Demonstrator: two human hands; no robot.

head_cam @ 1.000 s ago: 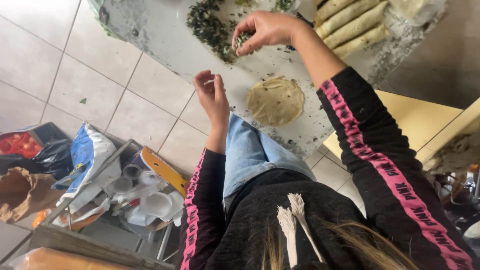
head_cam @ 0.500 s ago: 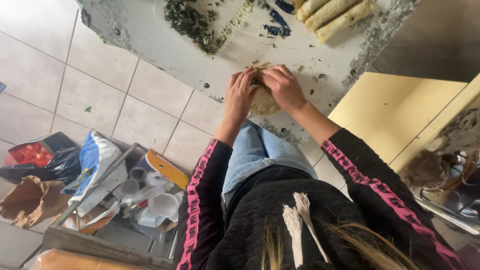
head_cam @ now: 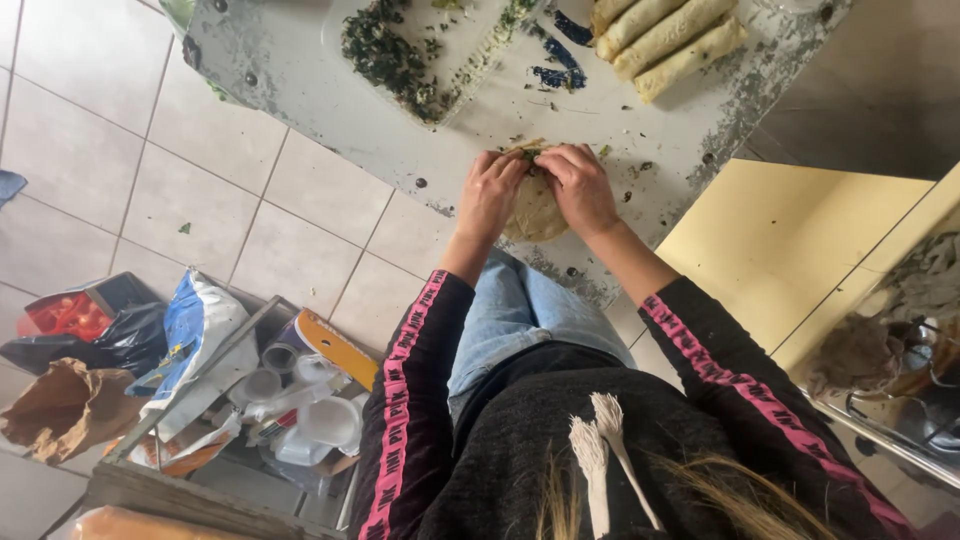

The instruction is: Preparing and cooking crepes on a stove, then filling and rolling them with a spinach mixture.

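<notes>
On the speckled grey table (head_cam: 300, 90), near its front edge, lies a round flatbread (head_cam: 535, 212). Left hand (head_cam: 490, 190) and right hand (head_cam: 578, 185) rest on it side by side, fingertips meeting at its far edge, where a bit of green filling (head_cam: 530, 153) shows. Fingers are curled and held close together, pressing the far rim of the bread; the near half sticks out below the palms. Farther back: a tray of chopped greens (head_cam: 390, 55) and several rolled flatbreads (head_cam: 665, 35). Well apart on the tiled floor, a crate of clutter (head_cam: 260, 390).
</notes>
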